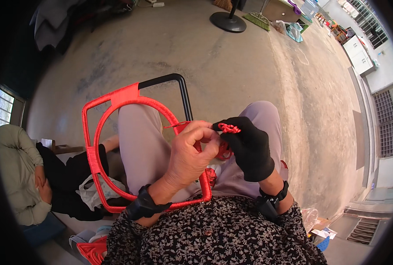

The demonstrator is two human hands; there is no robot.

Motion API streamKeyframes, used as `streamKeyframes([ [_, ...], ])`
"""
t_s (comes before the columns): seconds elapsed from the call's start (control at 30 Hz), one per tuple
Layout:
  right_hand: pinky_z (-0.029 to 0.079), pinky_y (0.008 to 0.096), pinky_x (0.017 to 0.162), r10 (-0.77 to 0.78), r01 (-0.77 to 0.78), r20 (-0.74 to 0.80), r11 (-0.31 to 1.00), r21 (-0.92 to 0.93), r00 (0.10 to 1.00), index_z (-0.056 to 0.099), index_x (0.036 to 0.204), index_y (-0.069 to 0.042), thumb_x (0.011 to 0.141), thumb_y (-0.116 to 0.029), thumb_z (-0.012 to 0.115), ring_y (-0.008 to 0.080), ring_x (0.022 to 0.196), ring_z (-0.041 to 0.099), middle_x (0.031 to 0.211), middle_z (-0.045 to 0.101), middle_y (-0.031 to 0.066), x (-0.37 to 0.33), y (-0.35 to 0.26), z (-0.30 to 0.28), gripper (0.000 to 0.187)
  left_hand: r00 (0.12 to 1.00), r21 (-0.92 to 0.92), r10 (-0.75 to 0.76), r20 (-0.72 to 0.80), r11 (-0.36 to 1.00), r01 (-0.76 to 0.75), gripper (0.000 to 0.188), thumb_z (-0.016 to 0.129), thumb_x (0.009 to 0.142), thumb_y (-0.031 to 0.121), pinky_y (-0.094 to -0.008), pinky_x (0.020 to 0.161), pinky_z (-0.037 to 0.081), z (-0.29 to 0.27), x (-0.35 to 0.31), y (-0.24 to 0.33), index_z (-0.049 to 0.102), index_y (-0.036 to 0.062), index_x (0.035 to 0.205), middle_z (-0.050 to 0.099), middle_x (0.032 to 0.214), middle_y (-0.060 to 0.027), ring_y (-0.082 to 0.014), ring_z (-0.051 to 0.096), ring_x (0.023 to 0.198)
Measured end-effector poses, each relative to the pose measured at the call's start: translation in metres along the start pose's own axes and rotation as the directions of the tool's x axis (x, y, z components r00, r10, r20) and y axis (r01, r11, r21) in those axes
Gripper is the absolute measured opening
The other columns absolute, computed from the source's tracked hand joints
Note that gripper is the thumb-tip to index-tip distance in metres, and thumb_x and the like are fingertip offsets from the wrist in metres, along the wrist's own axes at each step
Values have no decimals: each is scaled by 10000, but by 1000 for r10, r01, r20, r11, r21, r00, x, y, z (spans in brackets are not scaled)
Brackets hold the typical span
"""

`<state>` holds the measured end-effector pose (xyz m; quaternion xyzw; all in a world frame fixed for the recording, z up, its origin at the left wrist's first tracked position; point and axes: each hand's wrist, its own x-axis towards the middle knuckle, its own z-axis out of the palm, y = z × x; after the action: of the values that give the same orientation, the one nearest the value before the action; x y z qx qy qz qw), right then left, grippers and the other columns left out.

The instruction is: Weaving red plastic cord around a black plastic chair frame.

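A metal frame (87,137) with rounded corners leans over my lap, mostly wound in red cord, with a red-wrapped ring (100,126) inside it. Its upper right corner (179,78) shows bare black tube. My bare left hand (188,154) pinches at the frame's right side, where a strand of red cord (175,126) runs to the fingertips. Close beside it, my right hand (251,150), in a black glove, closes round a looped bundle of red cord (229,128). More red cord (224,152) hangs below the hands, partly hidden by them.
At the left sits another person (17,172), hands together, near a white plastic bag (90,192). Red material (92,251) lies at lower left. Far off on the concrete floor (232,70) are a round black stand base (228,22), a broom (257,20) and a white cabinet (358,54).
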<state>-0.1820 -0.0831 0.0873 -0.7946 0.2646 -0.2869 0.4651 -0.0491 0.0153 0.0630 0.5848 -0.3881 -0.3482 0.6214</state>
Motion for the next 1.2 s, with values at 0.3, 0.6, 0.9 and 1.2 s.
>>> streamKeyframes([
  [0.3, 515, 296, 607, -29, -79, -441, 971, -226, 897, 602, 1053, -73, 912, -98, 601, 176, 706, 692, 795, 696, 84, 17, 42, -32, 143, 948, -408, -73, 311, 890, 202, 265, 514, 831, 149, -285, 874, 370, -24, 1, 7, 562, 7, 612, 603, 1073, -142, -147, 522, 974],
  [0.6, 563, 354, 691, 488, -71, -623, 817, 572, 611, 561, 1027, 4, 929, -157, 563, 270, 792, 672, 878, 653, 148, 7, 95, -139, 189, 991, -687, -105, 85, 714, 134, 250, 489, 907, 187, -265, 672, 520, -34, 8, -5, 586, -32, 978, 581, 1115, -136, -200, 582, 970],
  [0.9, 484, 392, 866, 393, 108, -294, 430, 896, 871, 557, 1006, -47, 953, -280, 576, 287, 965, 610, 1008, 624, 144, -35, 104, -147, 240, 996, -57, -6, 91, 998, 11, 281, 590, 891, 50, -229, 679, 512, -1, 7, -27, 581, 35, 1171, 587, 1152, -68, -112, 590, 906],
  [1.2, 512, 339, 709, 504, -98, -146, 426, 899, 851, 574, 1032, -140, 929, -376, 603, 222, 910, 648, 986, 662, 71, -13, 8, -68, 259, 922, 71, 6, 386, 997, -37, 305, 663, 836, 59, -234, 625, 495, 31, 4, -1, 623, 39, 1138, 675, 934, -46, -99, 603, 696],
])
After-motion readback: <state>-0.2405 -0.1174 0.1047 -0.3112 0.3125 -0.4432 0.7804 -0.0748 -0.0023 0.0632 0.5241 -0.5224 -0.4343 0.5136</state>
